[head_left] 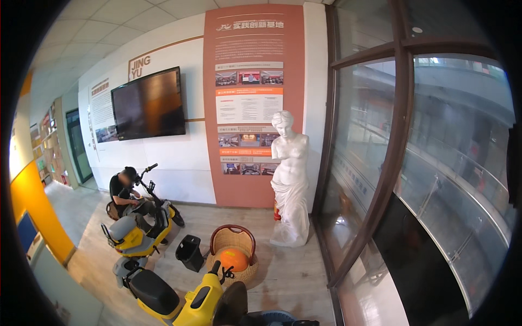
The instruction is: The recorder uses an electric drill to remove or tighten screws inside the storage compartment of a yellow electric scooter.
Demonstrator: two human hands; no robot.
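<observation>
Neither of my hands shows in the head view. Closest to the lower edge stands a yellow electric scooter (200,304) with a black seat (154,292). Just beyond its handlebar is a wicker chair (246,244) with a brown curved back rim. A rounded orange thing that looks like a helmet (234,259) lies on the chair. Left of the chair, a black bin (190,253) stands on the floor. A dark rounded shape (232,305) at the bottom is too unclear to name.
A person (124,193) sits beside a second yellow scooter (142,242) at the left. A white statue (291,179) stands by the framed glass wall (361,136) on the right. A dark screen (149,106) hangs on the back wall, beside a reddish poster panel (250,190).
</observation>
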